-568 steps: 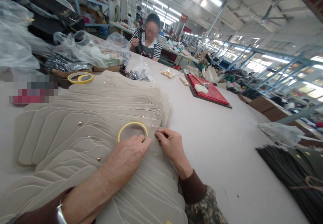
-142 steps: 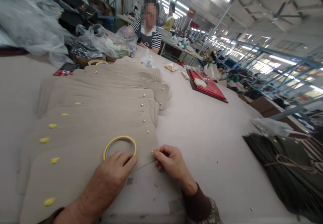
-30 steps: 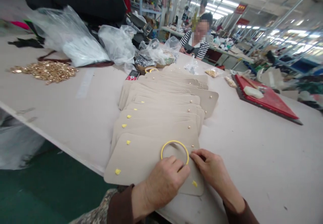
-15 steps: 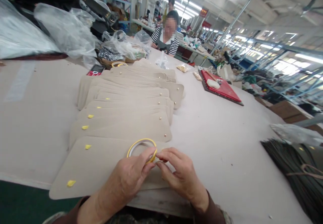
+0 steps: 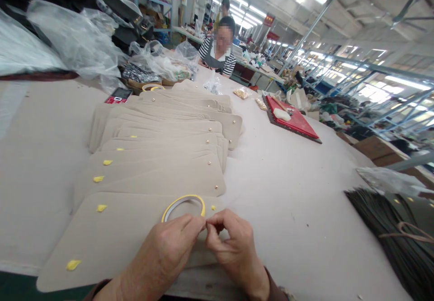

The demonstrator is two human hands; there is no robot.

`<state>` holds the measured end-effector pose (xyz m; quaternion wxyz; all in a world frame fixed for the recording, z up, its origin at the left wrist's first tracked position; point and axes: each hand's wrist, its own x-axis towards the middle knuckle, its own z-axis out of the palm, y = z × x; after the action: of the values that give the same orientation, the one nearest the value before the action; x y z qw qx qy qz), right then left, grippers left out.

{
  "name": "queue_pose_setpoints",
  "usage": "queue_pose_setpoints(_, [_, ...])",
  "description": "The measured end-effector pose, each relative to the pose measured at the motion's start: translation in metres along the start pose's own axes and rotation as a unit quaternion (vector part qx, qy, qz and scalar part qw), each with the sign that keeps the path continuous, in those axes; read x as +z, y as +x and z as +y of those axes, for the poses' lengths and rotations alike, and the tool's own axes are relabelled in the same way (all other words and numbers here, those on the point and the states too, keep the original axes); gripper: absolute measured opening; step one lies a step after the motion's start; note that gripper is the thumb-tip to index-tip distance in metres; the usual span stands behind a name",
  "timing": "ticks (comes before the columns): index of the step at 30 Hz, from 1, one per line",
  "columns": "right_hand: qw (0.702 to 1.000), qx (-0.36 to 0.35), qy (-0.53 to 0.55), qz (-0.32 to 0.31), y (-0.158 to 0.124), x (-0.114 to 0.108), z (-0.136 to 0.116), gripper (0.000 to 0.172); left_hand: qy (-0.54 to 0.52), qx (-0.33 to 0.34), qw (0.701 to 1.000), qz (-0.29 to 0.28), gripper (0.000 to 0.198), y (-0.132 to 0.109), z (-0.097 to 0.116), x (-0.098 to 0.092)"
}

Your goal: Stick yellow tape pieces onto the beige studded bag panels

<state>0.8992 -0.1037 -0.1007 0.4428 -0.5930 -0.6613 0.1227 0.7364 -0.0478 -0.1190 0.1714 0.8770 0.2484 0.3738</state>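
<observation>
My left hand (image 5: 172, 242) grips a roll of yellow tape (image 5: 185, 198) over the nearest beige panel (image 5: 129, 228). Beside it my right hand (image 5: 233, 242) is closed in a pinch, its fingertips meeting those of the left; what they pinch is too small to make out. Yellow tape bits (image 5: 73, 265) stick to the panel's left end, and a small one (image 5: 213, 207) shows near its right end. Behind lie overlapping beige panels (image 5: 169, 165), some with yellow bits at the left and metal studs at the right.
A red board (image 5: 294, 120) lies at the back right, near small bags of fittings (image 5: 241, 93). Dark bundled strips (image 5: 383, 233) lie at the right. Plastic bags (image 5: 74, 43) and a phone (image 5: 118, 96) are at the back left. A person (image 5: 219, 52) sits across the table.
The view has shifted slightly, so the panels appear lower and further left. My fingertips have come together below the tape roll, and a small yellow bit now shows by the panel's right end.
</observation>
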Motion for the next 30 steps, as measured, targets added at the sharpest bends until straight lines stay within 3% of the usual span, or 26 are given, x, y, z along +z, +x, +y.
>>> queue_pose_setpoints(2, [0.986,0.139,0.085,-0.028,0.006,0.001,-0.001,0.012,-0.005,0.009,1.000,0.000,0.022,0.007,0.002,-0.002])
queue_pose_setpoints(4, [0.948,0.263,0.172,-0.059,0.013,-0.001,0.004,0.013,-0.022,0.023,0.999,0.011,0.020,0.014,0.004,-0.005])
queue_pose_setpoints(7, [0.908,0.345,0.228,-0.062,0.026,-0.007,0.021,0.017,-0.028,0.044,0.998,0.039,0.017,0.021,0.005,-0.008])
queue_pose_setpoints(10, [0.915,0.335,0.218,-0.056,0.039,-0.013,0.043,0.021,0.080,0.045,0.995,0.043,0.018,0.023,-0.003,-0.006])
queue_pose_setpoints(14, [0.924,0.327,0.177,-0.087,0.051,-0.014,0.064,0.025,0.193,0.026,0.980,-0.045,0.028,0.019,-0.018,0.007])
queue_pose_setpoints(18, [0.938,0.310,0.111,-0.107,0.057,-0.010,0.069,0.021,0.197,0.012,0.976,-0.096,0.022,0.016,-0.021,0.014])
queue_pose_setpoints(25, [0.974,0.181,-0.069,-0.121,0.068,-0.003,0.063,0.013,0.181,-0.010,0.975,-0.127,0.016,0.019,-0.018,0.010])
queue_pose_setpoints(27, [0.971,0.187,-0.078,-0.128,0.068,-0.003,0.065,0.007,0.177,-0.012,0.976,-0.128,0.015,0.019,-0.019,0.010])
queue_pose_setpoints(30, [0.971,0.199,-0.070,-0.111,0.063,-0.006,0.070,0.018,0.171,-0.018,0.976,-0.130,0.016,0.017,-0.019,0.010])
